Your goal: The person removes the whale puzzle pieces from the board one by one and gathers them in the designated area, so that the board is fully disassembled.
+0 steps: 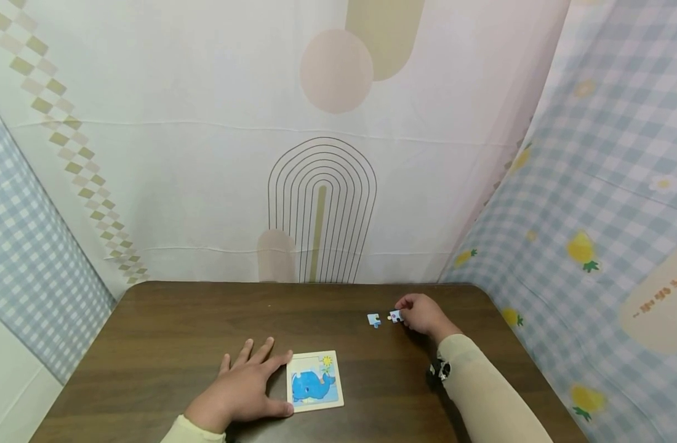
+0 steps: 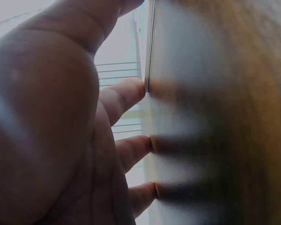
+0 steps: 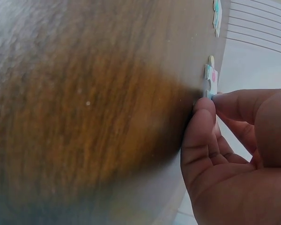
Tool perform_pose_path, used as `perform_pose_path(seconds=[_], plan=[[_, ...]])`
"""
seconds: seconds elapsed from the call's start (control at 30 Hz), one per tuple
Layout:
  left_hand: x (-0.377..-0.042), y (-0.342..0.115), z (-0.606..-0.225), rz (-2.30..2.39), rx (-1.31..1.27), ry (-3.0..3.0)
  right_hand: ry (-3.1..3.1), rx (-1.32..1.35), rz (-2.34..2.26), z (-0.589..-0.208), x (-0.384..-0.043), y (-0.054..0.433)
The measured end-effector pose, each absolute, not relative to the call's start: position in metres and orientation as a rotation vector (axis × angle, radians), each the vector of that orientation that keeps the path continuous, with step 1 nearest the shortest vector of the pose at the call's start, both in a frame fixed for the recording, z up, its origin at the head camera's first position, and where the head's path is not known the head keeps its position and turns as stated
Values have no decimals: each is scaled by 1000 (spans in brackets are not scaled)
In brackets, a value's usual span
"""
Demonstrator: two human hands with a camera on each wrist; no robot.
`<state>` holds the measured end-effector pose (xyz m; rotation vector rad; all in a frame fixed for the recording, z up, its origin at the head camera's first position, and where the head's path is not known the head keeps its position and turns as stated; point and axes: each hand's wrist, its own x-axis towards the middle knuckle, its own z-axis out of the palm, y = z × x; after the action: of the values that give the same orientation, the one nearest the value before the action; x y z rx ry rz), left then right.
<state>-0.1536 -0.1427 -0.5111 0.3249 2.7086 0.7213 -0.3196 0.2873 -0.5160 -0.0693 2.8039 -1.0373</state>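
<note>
A square jigsaw board point(image 1: 316, 407) with a pale wooden border lies on the table, its picture showing a blue whale and a yellow flower. My left hand point(image 1: 244, 387) spreads beside it, thumb and index fingertip touching the board's left edge; the other fingertips rest on the tabletop, as the left wrist view of the hand point(image 2: 84, 131) shows. Farther back on the right, my right hand point(image 1: 423, 315) pinches a puzzle piece point(image 1: 394, 315) between thumb and index finger. In the right wrist view, that puzzle piece point(image 3: 211, 80) stands out past the fingertips of the hand point(image 3: 234, 140).
Another puzzle piece point(image 1: 374, 320) lies on the dark wooden table point(image 1: 205, 307), just left of the pinched one. A patterned cloth point(image 1: 205, 184) hangs behind the far edge, and checked cloth point(image 1: 538, 246) rises along the right side.
</note>
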Motion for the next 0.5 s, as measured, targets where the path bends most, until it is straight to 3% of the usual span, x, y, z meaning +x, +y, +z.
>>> perform_pose_path(seconds=[0.5], plan=[[-153, -143, -509, 728, 325, 2704, 2823, -84, -1054, -518, -319, 288]])
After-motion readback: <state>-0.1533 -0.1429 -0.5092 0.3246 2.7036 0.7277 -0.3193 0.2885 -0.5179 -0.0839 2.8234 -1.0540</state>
